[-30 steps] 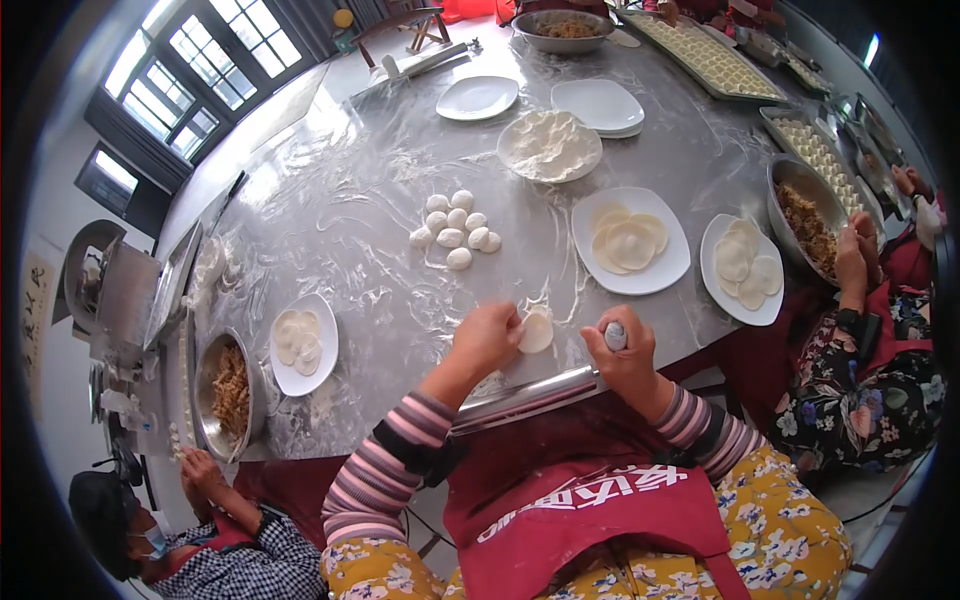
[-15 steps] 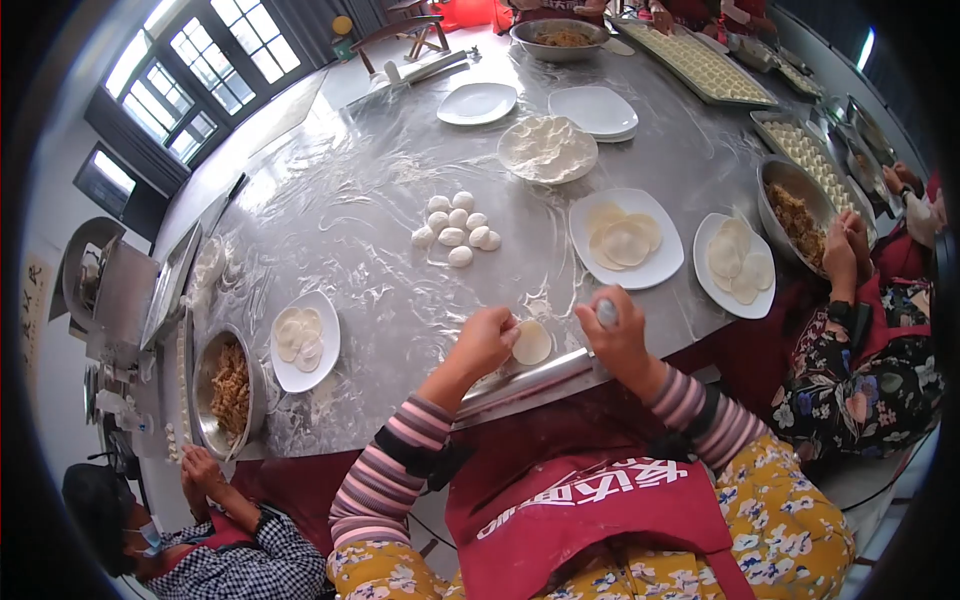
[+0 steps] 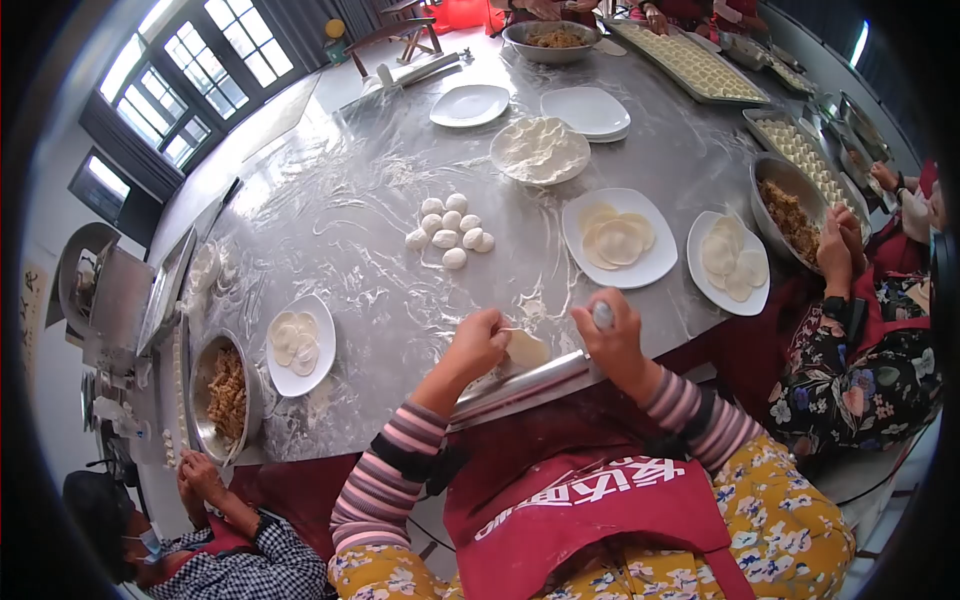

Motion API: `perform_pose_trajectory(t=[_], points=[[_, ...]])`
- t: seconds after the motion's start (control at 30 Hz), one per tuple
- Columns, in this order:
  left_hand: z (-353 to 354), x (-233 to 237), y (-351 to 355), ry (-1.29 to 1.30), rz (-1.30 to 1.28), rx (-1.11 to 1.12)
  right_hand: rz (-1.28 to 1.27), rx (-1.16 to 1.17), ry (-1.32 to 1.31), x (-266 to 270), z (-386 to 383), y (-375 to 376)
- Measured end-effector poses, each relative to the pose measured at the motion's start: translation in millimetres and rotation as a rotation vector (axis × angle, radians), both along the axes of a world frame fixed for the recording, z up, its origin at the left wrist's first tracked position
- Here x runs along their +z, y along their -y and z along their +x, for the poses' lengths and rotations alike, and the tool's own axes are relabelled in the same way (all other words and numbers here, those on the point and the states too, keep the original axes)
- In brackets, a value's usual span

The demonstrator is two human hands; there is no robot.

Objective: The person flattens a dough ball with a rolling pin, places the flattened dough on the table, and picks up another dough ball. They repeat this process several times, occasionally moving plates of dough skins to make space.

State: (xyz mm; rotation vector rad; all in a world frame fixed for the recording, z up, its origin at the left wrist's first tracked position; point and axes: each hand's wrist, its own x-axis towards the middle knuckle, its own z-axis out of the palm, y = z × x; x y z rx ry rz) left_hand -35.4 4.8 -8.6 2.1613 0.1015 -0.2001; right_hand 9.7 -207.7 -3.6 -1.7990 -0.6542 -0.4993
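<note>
My left hand [image 3: 474, 346] pinches the edge of a thin round dough wrapper [image 3: 528, 348], which is partly lifted off the steel table near its front edge. To the right, my right hand [image 3: 618, 340] is wrapped around a grey rod, apparently a rolling pin [image 3: 602, 315]; one rounded end shows and the rest is hidden or hard to make out. Beyond my hands sits a cluster of several small dough balls [image 3: 446, 238]. A white plate [image 3: 650, 270] with overlapping wrappers [image 3: 616, 238] lies past my right hand.
Dry flour fills a bowl [image 3: 540, 150] farther back, near two stacks of white plates [image 3: 470, 105]. Wrapper plates [image 3: 318, 372] and filling bowls [image 3: 228, 395] stand left and right. Co-workers' hands [image 3: 203, 478] work at both sides. Trays of dumplings [image 3: 690, 62] lie far right.
The wrapper was lying flat and round beside my left hand; now my left fingers hold it and it is tilted up. My right hand keeps the rod in nearly the same place.
</note>
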Motion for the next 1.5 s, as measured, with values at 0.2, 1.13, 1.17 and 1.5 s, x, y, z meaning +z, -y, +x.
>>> perform_pose_trajectory(t=[0.2, 1.13, 1.17, 1.5], points=[[1.3, 5.1, 12.0, 0.049, 0.136, -0.038, 0.067, -0.014, 0.016, -11.4, 38.0, -34.2], [6.0, -6.8, -11.0, -0.049, -0.022, -0.026, 0.058, -0.024, -0.026, -7.5, 9.5, -6.3], [4.5, 2.3, -5.4, -0.047, -0.011, -0.028, 0.069, -0.029, -0.027, -7.8, 19.0, -13.6], [17.3, -2.6, 0.6, -0.052, 0.081, -0.018, -0.081, 0.002, 0.358, -14.3, 34.0, -17.0]])
